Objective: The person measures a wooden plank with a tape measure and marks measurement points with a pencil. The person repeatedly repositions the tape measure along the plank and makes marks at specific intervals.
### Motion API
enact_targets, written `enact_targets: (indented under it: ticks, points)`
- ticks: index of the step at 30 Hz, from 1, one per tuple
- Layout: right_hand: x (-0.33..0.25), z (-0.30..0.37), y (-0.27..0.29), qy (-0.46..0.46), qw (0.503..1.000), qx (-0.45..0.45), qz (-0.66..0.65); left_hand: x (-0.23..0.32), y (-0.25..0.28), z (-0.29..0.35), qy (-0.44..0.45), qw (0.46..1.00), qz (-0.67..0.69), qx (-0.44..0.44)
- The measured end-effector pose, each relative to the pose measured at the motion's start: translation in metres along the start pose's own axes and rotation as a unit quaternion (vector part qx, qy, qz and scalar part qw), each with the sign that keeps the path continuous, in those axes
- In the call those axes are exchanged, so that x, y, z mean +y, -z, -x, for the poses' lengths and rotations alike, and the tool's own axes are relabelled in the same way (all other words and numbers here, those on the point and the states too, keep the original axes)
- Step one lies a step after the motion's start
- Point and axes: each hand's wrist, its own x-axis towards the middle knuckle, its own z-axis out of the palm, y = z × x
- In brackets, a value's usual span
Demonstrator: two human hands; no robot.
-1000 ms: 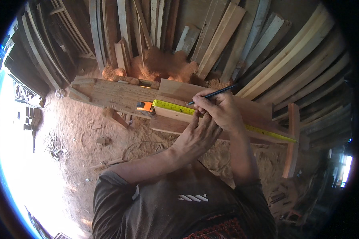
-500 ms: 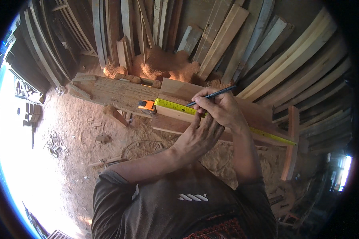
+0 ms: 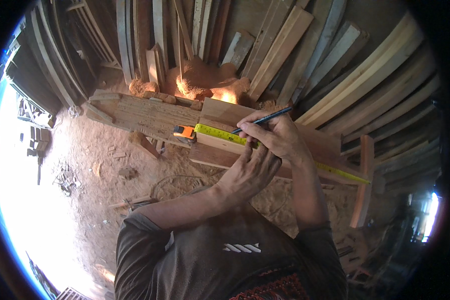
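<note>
A yellow tape measure blade (image 3: 216, 132) lies stretched along a pale wooden board (image 3: 220, 143), its orange and black case (image 3: 184, 132) at the left end. My right hand (image 3: 277, 135) pinches a dark pencil (image 3: 271, 119), whose tip meets the blade near its upper edge. Just below and left of it, my left hand (image 3: 252, 172) has its thumb and fingers at the blade and the board's near edge, holding the tape there. Some of its fingertips are hidden under the right hand. Beyond my right forearm the blade reaches a reddish crosswise piece of wood (image 3: 365, 175).
The boards rest on a rough plank bench (image 3: 145, 117). Behind it lies a heap of orange sawdust (image 3: 210, 82), with many timbers (image 3: 285, 47) leaning at the back and right. Wood scraps (image 3: 127, 173) and sawdust cover the floor to the left.
My right hand has shifted slightly left, and the pencil tip with it, along the tape. The left hand stays in place on the tape.
</note>
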Motion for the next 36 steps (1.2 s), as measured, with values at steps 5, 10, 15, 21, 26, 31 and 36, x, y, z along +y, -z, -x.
enact_targets:
  ticks: [5,10,15,21,26,31,36]
  points:
    - [-0.003,-0.003,-0.001,-0.012,1.000,-0.010,0.006,-0.001,-0.003,-0.001,0.009,0.998,-0.025,0.060]
    - [-0.005,-0.007,-0.002,0.001,1.000,-0.016,0.009,0.002,-0.003,0.000,0.009,1.000,-0.010,0.005]
    - [-0.005,-0.013,-0.006,-0.001,0.999,-0.026,0.021,0.000,-0.003,0.001,0.011,1.000,-0.005,0.025]
    - [-0.008,-0.016,-0.009,0.011,0.999,-0.032,0.011,-0.001,-0.001,0.002,0.001,1.000,-0.005,0.015]
    - [-0.009,-0.021,-0.012,0.016,0.999,-0.034,0.032,-0.005,-0.005,0.003,-0.004,0.997,0.010,0.077]
    - [-0.010,-0.026,-0.013,0.021,0.998,-0.047,0.023,-0.004,-0.006,0.003,0.000,0.997,-0.003,0.075]
    - [-0.010,-0.031,-0.016,0.022,0.998,-0.047,0.030,-0.005,-0.005,0.004,-0.005,0.998,0.002,0.066]
